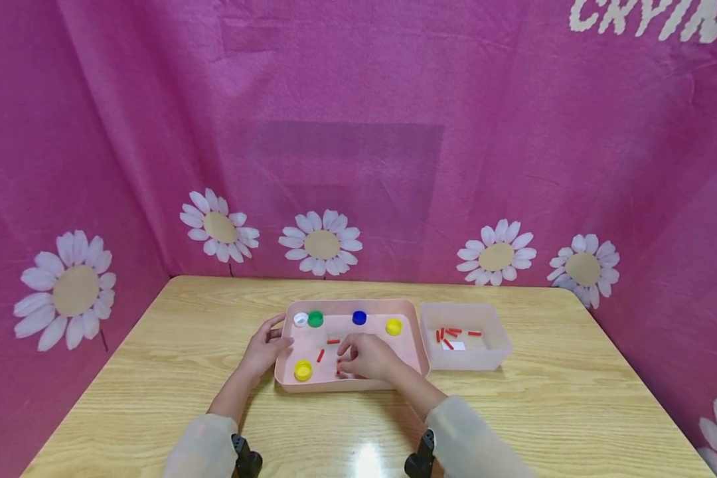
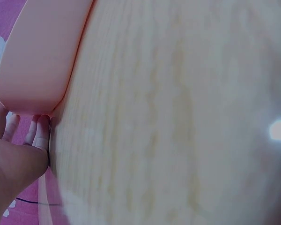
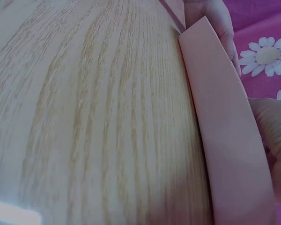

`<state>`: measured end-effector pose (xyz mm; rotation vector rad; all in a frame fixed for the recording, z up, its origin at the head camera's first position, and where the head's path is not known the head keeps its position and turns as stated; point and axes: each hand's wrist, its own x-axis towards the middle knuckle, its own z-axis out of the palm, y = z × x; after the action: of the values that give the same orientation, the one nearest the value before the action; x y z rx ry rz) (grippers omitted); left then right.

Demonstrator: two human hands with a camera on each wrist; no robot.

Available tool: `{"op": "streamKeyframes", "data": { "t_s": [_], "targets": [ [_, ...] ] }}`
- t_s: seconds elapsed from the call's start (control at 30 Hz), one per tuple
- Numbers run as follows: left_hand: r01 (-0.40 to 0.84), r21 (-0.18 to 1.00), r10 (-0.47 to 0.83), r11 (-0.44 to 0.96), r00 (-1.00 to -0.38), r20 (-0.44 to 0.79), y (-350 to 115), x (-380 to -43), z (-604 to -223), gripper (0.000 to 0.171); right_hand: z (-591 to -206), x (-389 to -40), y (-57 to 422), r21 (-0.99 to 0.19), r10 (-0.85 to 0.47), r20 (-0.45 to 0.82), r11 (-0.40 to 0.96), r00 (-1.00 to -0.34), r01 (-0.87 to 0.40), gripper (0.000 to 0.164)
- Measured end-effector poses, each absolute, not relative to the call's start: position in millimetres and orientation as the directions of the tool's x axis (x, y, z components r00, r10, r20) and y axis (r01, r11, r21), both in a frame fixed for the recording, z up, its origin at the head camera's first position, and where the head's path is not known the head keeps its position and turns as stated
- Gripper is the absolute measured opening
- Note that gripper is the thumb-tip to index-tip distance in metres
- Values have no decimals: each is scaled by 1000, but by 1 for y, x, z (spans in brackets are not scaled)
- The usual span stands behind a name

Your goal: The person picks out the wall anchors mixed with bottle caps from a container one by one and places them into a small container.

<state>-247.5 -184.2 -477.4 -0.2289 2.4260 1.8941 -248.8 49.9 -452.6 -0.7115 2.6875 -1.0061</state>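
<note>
My left hand holds the left end of a pink tray, thumb over the rim and fingers outside. Over the middle of the tray, my right hand has bent fingers and pinches a small red stick, which a fingertip partly covers. Two more red sticks lie nearby, one stick flat across and another stick slanted. Round caps sit in the tray: a white cap, a green cap, a blue cap and two yellow caps. The tray wall hides the right fingertips in the right wrist view.
A translucent bin stands against the tray's right side, with several red sticks and a white label inside. Both rest on a wooden table. A pink flowered cloth hangs behind.
</note>
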Motion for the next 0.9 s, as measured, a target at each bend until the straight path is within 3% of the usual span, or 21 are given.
{"op": "streamKeyframes", "data": {
  "t_s": [0.9],
  "targets": [
    [-150,962,-84,227,-987,-134,-185,-248,-479,56,-462,-254,41,-617,-443,-107,731,-890,-290,18]
  ]
}}
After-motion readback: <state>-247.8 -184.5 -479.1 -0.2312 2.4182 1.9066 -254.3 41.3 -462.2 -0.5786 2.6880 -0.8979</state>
